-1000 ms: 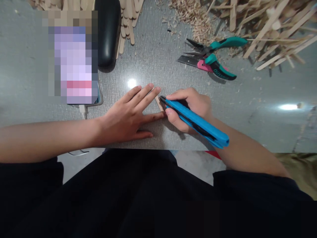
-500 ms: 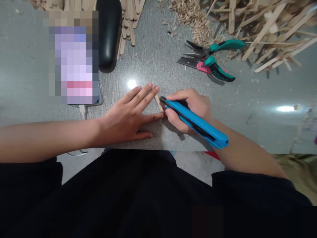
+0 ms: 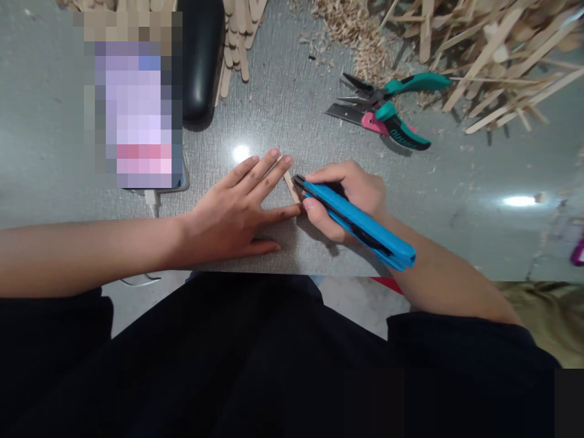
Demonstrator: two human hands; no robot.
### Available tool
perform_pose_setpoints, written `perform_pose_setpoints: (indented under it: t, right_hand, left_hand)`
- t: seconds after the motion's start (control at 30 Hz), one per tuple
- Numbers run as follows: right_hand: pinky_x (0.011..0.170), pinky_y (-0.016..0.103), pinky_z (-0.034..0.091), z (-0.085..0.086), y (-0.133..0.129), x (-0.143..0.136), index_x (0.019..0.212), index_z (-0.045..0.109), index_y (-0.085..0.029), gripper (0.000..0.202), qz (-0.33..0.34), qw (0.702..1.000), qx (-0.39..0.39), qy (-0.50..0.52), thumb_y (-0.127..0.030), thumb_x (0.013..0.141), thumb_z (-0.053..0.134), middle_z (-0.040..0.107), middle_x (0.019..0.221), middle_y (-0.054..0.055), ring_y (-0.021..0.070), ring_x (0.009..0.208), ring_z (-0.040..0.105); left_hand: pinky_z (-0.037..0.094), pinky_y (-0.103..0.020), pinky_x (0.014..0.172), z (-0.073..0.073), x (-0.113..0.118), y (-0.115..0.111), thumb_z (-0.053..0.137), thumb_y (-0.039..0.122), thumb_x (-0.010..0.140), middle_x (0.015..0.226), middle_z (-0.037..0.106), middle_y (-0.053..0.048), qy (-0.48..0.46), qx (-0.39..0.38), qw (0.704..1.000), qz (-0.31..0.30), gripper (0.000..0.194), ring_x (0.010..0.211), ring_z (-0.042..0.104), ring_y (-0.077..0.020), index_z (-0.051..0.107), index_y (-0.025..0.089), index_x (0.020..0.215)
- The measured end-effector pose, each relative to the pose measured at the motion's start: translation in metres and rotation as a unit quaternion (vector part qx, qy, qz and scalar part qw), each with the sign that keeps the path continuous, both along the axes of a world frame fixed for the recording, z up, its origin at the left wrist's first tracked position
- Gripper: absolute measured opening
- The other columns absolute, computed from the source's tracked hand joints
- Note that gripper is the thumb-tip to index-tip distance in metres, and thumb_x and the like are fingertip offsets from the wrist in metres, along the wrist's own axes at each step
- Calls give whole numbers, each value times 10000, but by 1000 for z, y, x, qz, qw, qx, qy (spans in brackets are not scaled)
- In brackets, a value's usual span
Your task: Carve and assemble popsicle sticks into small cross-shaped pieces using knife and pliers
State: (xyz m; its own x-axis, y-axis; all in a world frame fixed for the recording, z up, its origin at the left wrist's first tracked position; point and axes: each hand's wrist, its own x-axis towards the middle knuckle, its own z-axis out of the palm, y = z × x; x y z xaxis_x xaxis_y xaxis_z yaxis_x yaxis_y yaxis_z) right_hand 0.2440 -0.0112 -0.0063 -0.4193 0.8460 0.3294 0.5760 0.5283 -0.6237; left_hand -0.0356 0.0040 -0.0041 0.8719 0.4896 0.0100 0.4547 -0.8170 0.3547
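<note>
My left hand [image 3: 241, 210] lies flat with its fingers spread, its fingertips touching a small wooden stick [image 3: 291, 186] on the grey tabletop [image 3: 255, 121]. My right hand [image 3: 349, 198] is closed around a blue utility knife [image 3: 360, 222]. The knife's black tip rests at the stick's right side, close to my left fingertips. Part of the stick is hidden by the fingers and the knife.
Pliers with green and black handles [image 3: 408, 131] lie beyond my right hand, over a pink-ended blade [image 3: 344, 114]. Wood shavings [image 3: 360, 42], a heap of sticks [image 3: 497, 48], stacked sticks [image 3: 235, 36], a black case [image 3: 199, 61] and a blurred-out phone [image 3: 139, 109] sit farther back.
The whole view has shifted slightly. Both hands, the knife and the stick keep nearly the same places relative to each other.
</note>
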Motion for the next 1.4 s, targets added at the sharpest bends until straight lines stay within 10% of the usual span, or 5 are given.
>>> perform_pose_setpoints:
  t: [1.4]
  right_hand:
    - [642,337,643,3,-4,-6,1265,710,-306,225,-2,1000,22,1,-329,1043,740,854,921,3,211,687,789]
  left_hand:
    - [274,-765,1481,4,1,-2,781,655,1060,1995,243,-190,15,5,1000,12,880,1828,280,-555,501,285,1808]
